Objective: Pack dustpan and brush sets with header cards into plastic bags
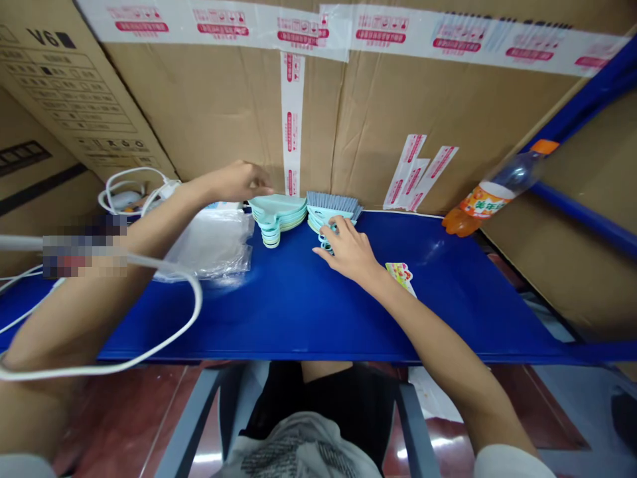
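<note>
My left hand [243,181] is over the back left edge of a stack of light green toy-size dustpans [279,211], its fingers loosely bent and apart. Its thumb is close to the top dustpan; whether it touches cannot be told. To the right of the dustpans lies a stack of small hand brushes [334,203] with grey bristles toward the cardboard. My right hand [349,251] reaches over their ringed handles, thumb and fingers spread around them, with no clear grip. Clear plastic bags [213,242] lie in a pile left of the dustpans, partly behind my left forearm.
A cardboard wall [223,113] rises behind the blue table [298,312]. An orange drink bottle [490,196] leans at the right. A colourful printed card [401,275] lies by my right wrist. A white cable [194,312] loops across my left forearm.
</note>
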Tool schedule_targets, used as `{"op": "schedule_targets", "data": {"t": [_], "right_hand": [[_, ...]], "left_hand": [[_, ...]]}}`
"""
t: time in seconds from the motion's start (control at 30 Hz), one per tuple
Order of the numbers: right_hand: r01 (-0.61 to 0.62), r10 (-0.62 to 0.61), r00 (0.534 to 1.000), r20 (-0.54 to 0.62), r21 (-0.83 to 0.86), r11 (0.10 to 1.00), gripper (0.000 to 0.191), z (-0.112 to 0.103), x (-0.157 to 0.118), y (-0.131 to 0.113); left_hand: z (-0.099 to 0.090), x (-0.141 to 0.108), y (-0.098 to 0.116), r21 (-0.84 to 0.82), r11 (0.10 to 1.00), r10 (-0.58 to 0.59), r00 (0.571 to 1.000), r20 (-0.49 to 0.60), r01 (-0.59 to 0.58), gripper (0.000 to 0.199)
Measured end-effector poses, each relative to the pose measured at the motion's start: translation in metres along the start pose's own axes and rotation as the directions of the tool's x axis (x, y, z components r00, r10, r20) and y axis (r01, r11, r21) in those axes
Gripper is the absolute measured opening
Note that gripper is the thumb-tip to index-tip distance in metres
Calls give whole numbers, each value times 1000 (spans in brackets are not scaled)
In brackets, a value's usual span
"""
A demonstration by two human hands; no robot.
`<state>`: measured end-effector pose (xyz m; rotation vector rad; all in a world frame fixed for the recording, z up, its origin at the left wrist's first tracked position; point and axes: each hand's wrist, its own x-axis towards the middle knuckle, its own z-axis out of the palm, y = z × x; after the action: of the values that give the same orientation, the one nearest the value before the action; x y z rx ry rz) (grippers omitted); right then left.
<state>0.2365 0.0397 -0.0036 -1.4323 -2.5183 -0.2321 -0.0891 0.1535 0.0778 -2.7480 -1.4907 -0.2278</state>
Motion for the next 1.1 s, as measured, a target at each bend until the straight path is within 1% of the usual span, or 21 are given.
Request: {"op": "schedule_targets", "data": {"t": [0.07, 0.13, 0.17, 0.23, 0.33, 0.4, 0.47, 0.53, 0.6, 0.67, 0.7, 0.73, 0.8, 0.83, 0.9, 0.97, 1.0, 1.1], "right_hand": [[-31, 31, 999, 39, -6, 1000, 36, -6, -1, -2], [-54, 53, 996, 77, 10, 998, 33, -9, -1, -2], [-57, 55, 994, 90, 29, 998, 32, -9, -1, -1], [-49, 40, 993, 110, 81, 996, 30, -6, -1, 3], [-24, 6, 993, 115, 159, 987, 21, 1, 0, 10], [-12, -6, 994, 107, 173, 985, 16, 5, 1, 14], [-6, -8, 996, 89, 165, 986, 20, 6, 1, 16], [4, -17, 997, 82, 156, 988, 19, 5, 1, 16], [20, -35, 995, 97, 152, 988, 24, 5, -1, 15], [32, -51, 991, 121, 152, 988, 19, 6, -3, 14], [32, -52, 990, 128, 154, 988, 15, 8, -3, 14], [26, -46, 991, 129, 156, 987, 14, 10, -3, 14], [6, -25, 993, 113, 167, 986, 18, 15, -2, 16], [-4, -13, 995, 99, 173, 985, 19, 17, -1, 17], [-24, 11, 997, 70, 186, 982, 17, 20, 0, 16], [-45, 37, 998, 48, 187, 981, 16, 21, 0, 12], [-55, 49, 998, 37, 181, 982, 18, 21, -1, 8], [-90, 90, 996, 10, 134, 987, 25, 18, -3, -7]], "left_hand": [[-6, -27, 12, 61, 998, -25, 999, 47, 22, 52], [-4, -47, 26, 61, 998, 1, 998, 69, -6, 53], [-1, -54, 34, 68, 998, 8, 998, 62, -12, 52], [7, -62, 49, 107, 994, -10, 1000, 15, 8, 47], [17, -63, 69, 136, 990, -36, 995, -95, 49, 38], [22, -61, 80, 137, 989, -31, 986, -166, 55, 34], [29, -59, 89, 154, 988, 1, 977, -215, 32, 32], [39, -60, 96, 181, 984, 52, 963, -264, -4, 32], [53, -62, 103, 199, 979, 102, 933, -344, -33, 34], [68, -66, 110, 203, 977, 150, 888, -435, -65, 36], [76, -68, 114, 205, 975, 179, 865, -469, -90, 37], [84, -71, 118, 208, 970, 211, 845, -491, -121, 37], [97, -75, 126, 218, 958, 275, 822, -499, -188, 35], [102, -77, 130, 217, 952, 298, 819, -491, -216, 35], [107, -79, 135, 202, 948, 315, 828, -465, -247, 35], [107, -81, 136, 176, 957, 288, 840, -459, -232, 34], [106, -82, 136, 161, 963, 266, 842, -470, -215, 33], [103, -83, 131, 101, 981, 195, 836, -513, -167, 33]]}}
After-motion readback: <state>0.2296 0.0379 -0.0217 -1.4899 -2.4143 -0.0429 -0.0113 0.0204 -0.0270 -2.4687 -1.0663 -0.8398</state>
